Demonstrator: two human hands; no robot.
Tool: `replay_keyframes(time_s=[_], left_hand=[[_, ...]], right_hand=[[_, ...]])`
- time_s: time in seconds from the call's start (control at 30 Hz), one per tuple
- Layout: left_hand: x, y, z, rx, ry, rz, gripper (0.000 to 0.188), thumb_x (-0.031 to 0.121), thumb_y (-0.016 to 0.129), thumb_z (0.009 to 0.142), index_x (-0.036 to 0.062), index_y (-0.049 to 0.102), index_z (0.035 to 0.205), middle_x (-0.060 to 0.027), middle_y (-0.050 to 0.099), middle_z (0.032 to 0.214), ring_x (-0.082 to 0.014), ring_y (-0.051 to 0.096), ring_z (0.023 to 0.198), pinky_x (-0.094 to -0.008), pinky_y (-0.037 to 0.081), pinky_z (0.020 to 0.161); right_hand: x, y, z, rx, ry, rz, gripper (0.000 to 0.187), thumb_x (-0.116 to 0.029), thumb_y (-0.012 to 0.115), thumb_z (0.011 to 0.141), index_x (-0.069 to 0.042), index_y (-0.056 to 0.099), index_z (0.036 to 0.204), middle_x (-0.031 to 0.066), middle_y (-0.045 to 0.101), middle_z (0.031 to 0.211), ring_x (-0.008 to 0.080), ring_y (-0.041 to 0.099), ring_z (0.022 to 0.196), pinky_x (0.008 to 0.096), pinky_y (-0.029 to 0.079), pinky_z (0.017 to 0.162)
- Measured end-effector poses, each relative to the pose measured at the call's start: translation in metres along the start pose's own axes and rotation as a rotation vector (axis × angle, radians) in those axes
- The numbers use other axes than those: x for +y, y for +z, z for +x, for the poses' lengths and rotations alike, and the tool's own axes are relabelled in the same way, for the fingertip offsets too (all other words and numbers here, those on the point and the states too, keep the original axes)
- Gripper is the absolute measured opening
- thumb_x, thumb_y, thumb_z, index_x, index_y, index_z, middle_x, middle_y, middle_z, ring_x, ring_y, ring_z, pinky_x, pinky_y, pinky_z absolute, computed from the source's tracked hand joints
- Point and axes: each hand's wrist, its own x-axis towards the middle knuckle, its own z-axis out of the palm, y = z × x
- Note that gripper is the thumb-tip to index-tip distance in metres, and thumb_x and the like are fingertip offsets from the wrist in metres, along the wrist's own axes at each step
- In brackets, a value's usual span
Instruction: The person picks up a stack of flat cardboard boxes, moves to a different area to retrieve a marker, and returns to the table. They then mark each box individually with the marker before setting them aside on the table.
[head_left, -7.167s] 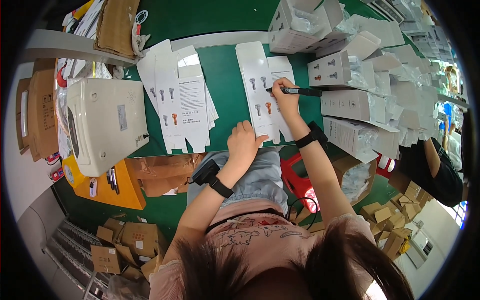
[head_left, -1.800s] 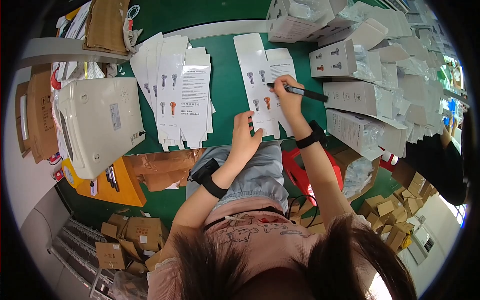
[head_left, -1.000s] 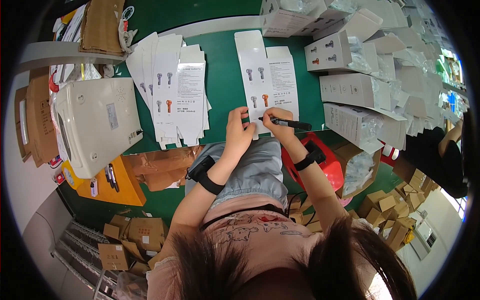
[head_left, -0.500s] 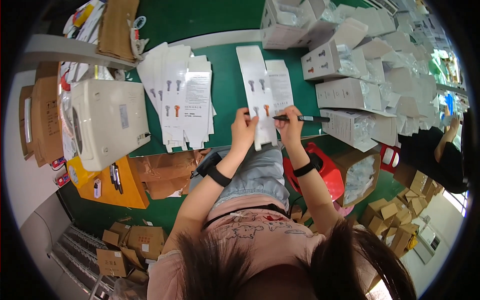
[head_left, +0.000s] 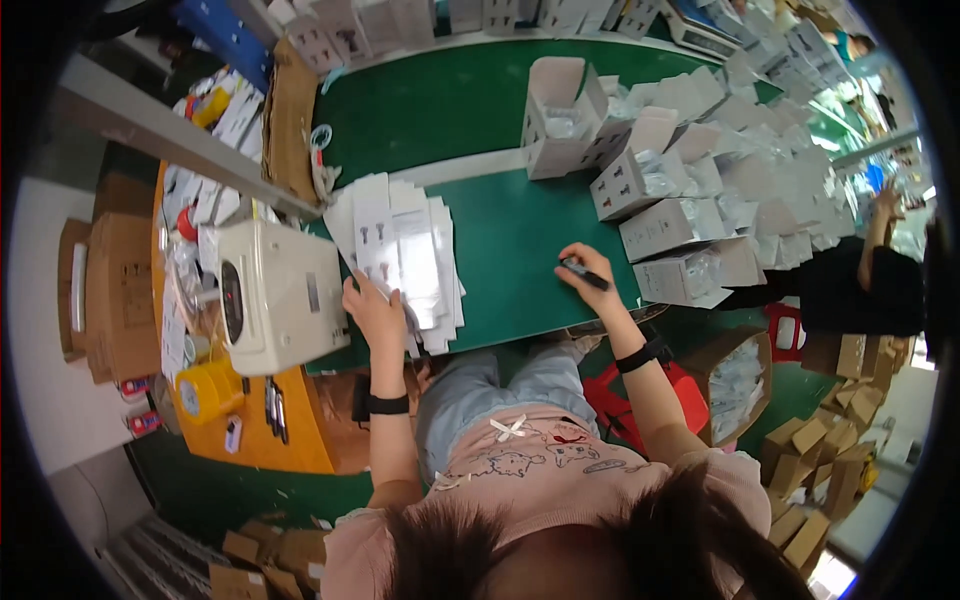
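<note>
Clock centred on the view, 12 at top. Left hand (head_left: 377,318) at 9 o'clock, on the 7 o'clock edge of the pile of flat white cartons (head_left: 415,255); thumb and fingers parted, can't tell whether its grip has hold of a sheet. Right hand (head_left: 598,291) at 3 o'clock, grip closed around a black marker (head_left: 591,278), over the green surface (head_left: 510,250), well apart from the pile. Pile sits at 10 o'clock on that surface, sheets fanned unevenly, glare on the upper one, printed pictures partly readable as shapes. Dark bands on both wrists. Opened white boxes (head_left: 662,233) packed with clear plastic bags crowd 2 o'clock, rows running to the far right. Cream machine (head_left: 290,300) at 9 o'clock, just beside the pile. Yellow tape roll (head_left: 205,390) between 8 and 9 o'clock, pens (head_left: 276,410) at 8 o'clock, both on an orange table (head_left: 300,440). Red stool (head_left: 690,400) at 4 o'clock, near a brown carton (head_left: 718,352) of clear bags. Brown cardboard sheet (head_left: 288,130) at 11 o'clock. Co-worker in black (head_left: 890,290) at 3 o'clock, far rim.
</note>
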Motion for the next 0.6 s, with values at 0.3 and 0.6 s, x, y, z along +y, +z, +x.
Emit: replay_keyframes(time_s=[0.3,0.6], left_hand=[[0.096,0.049,-0.013,-0.427,0.679,-0.013,0.052,0.020,0.062,0.067,0.0109,0.046,0.116,-0.0176,0.026,0.131,-0.0369,0.024,0.120,-0.0609,0.022,0.089],[0.037,0.081,0.018,-0.253,0.586,0.338,0.031,0.006,0.054,0.069,0.0018,0.049,0.099,-0.0223,0.029,0.128,-0.0363,0.023,0.121,-0.0621,0.020,0.088]], right_hand=[[-0.026,0.041,-0.002,-0.133,0.218,-0.292,0.026,-0.022,0.068,0.061,-0.003,0.060,0.078,0.0151,0.058,0.068,0.0281,0.058,0.063,0.0366,0.045,0.056],[-0.059,-0.002,-0.092,0.035,0.485,-0.212,0.026,-0.025,0.065,0.065,-0.003,0.059,0.078,0.0147,0.059,0.071,0.0315,0.057,0.069,0.0391,0.044,0.061]])
